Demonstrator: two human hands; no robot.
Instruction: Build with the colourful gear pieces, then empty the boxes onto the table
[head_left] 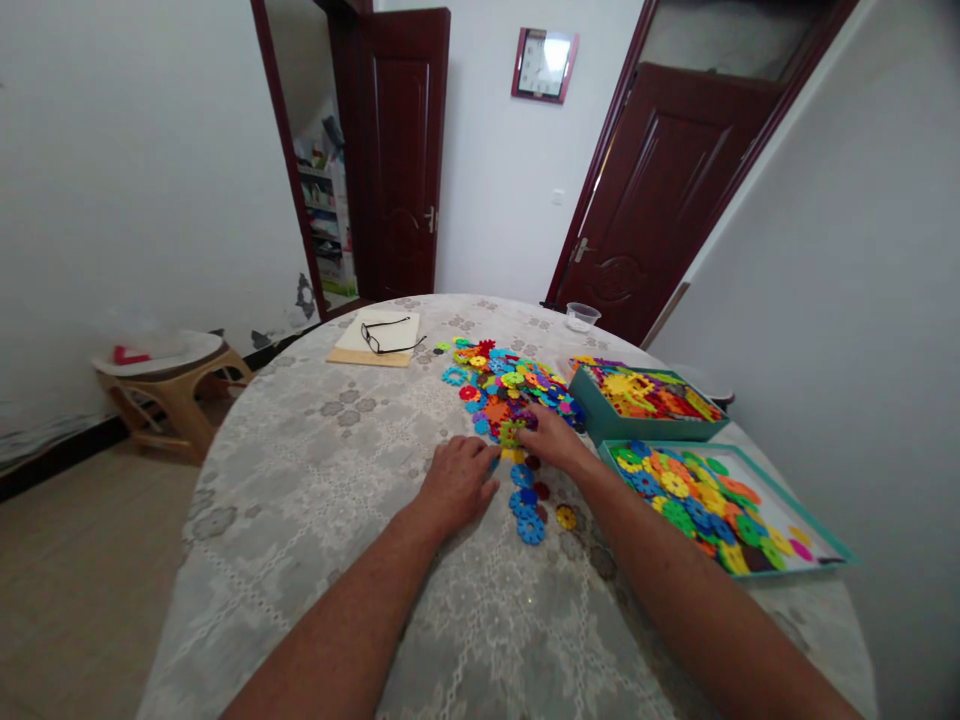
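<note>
My right hand (553,438) reaches to the near edge of a pile of colourful plastic gear pieces (517,375), its fingers closed on a yellow-green gear piece (511,432). To its left, my left hand (459,482) lies low on the table, thumb apart from the fingers. A small bit of blue shows at its fingertips; whether they press on it I cannot tell. Between my wrists lie several blue gear pieces (531,528), some dark red discs (541,491) and a yellow gear piece (565,516).
On the right stand a green box (637,428) of colourful pieces and a shallow tray (814,512) with more gears. Glasses (386,345) rest on a paper pad (352,355) at the back left. A clear plastic cup (582,316) is near the far edge of the patterned tablecloth (300,500).
</note>
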